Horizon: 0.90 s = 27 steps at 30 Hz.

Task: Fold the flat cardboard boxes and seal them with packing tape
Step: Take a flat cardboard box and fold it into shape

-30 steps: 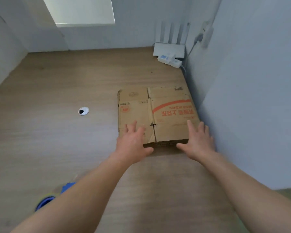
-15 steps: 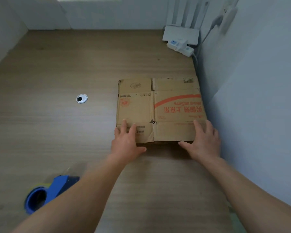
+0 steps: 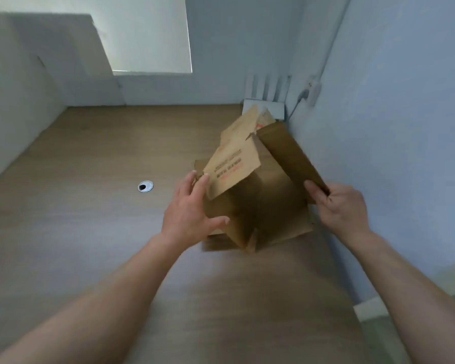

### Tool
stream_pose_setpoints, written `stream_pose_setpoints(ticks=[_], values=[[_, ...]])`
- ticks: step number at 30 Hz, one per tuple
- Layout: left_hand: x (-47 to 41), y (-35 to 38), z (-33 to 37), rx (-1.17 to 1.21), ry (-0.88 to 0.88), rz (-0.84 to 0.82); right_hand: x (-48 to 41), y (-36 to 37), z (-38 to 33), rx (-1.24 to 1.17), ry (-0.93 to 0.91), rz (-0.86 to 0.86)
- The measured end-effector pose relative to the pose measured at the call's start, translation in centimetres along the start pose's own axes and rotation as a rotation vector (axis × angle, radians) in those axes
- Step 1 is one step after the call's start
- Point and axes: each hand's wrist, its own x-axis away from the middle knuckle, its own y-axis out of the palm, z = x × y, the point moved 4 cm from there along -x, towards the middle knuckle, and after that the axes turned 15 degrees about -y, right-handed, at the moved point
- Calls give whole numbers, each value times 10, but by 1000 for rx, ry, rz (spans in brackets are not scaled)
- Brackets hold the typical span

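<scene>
Cardboard box (image 3: 258, 200) held above the bench (image 3: 90, 211), left side gripped by left hand (image 3: 192, 214), flap (image 3: 290, 157) pinched by right hand (image 3: 339, 203)

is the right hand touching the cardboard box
Touching. In the head view the right hand grips the near end of a raised flap on the cardboard box.

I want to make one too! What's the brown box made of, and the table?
The box looks like plain brown cardboard: matte, creased flaps, printed lettering. The table looks like light wood or wood-look laminate: smooth, fine grain lines; I cannot tell which.
</scene>
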Motion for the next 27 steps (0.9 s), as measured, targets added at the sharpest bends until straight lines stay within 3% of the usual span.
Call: stream_pose_setpoints(ticks=[4, 9, 13, 19, 21, 23, 27], values=[[14, -44, 24, -45, 127, 70, -12, -45, -48, -50, -38, -93], [41, -76, 38, -244, 96, 211, -3, -88, -86, -163, -5, -284], [65, -85, 38, -387, 5, 13, 7, -94, -87, -266, 101, -447], [108, -90, 33, -451, -52, -232, 18, -55, -72, -176, 172, -678], [123, -80, 30, -346, -100, -325, 24, -32, -64, -163, 192, -642], [135, -64, 25, -233, -142, -431, 36, -11, -58, -182, 200, -502], [152, -37, 20, 77, -148, -642, 81, 8, -42, -331, 284, 6]])
